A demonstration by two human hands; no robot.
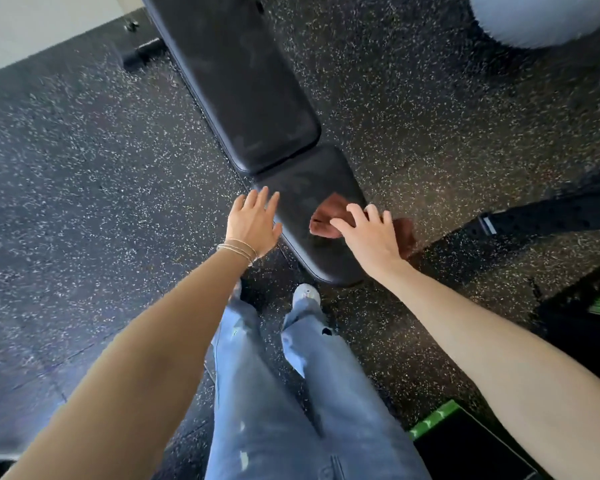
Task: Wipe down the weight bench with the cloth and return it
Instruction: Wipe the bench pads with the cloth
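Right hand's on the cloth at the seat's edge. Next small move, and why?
Probably sweep the cloth leftward across the seat pad. The right hand grips it at the pad's right edge, partly past the edge, and the pad lies bare toward the open left hand.

You have a single view: the wide-angle camera on your head, facing forward and steeply down onto the near end of the weight bench (243,98). It sits close above. Floor (84,168) either side of the bench and your legs (291,410) fill the edges.
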